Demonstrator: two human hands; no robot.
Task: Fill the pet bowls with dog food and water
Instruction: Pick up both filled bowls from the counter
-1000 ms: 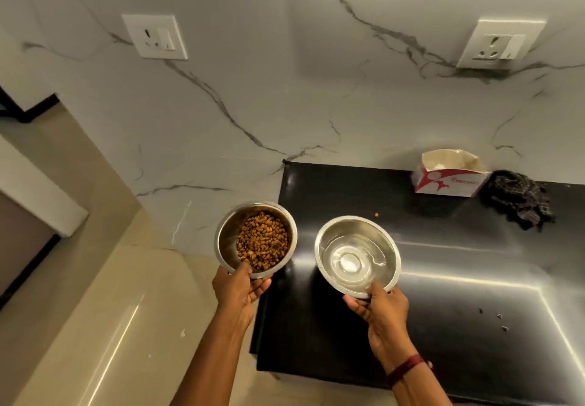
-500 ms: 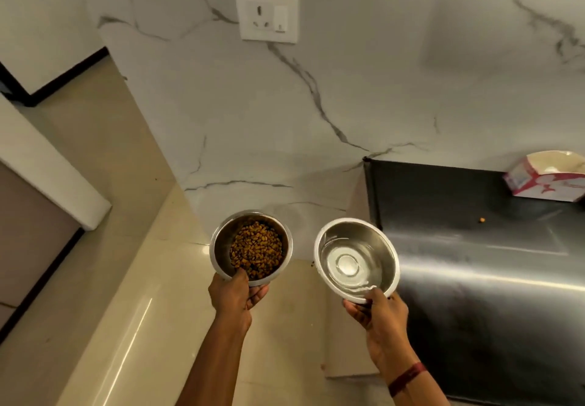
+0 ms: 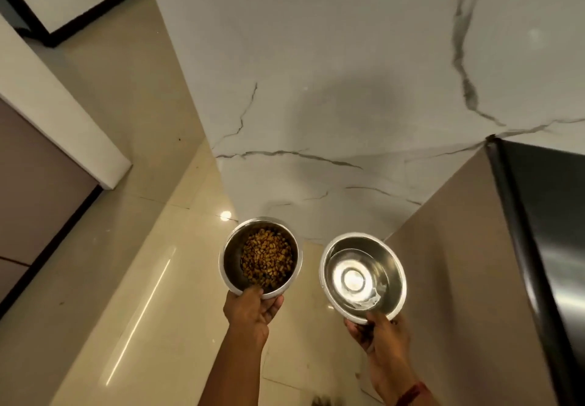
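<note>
Two things are held out before me over the floor (image 3: 126, 279), side by side and not touching. My left hand (image 3: 250, 310) grips the near rim of the food bowl (image 3: 232, 263), thumb hooked over the edge to the inside and fingers curled underneath. Kibble (image 3: 266, 261) covers its bottom, brown and piled more toward the right wall than the left. My right hand (image 3: 378, 333) grips the near rim of the water bowl (image 3: 393, 266) in the same manner, thumb inside the edge and fingers beneath. Water (image 3: 351, 279) lies shallow in it, a bright glare sits on the middle, and a pale ripple shows close to my thumb. A red band (image 3: 411, 393) circles my right wrist. Ahead of both bowls rises a white wall (image 3: 316, 89) veined with grey. To my right stands a counter (image 3: 550, 215) with a black top and a tan side panel; the water bowl hangs just beside that panel. The floor below is glossy cream tile, with streaks of light across it.
</note>
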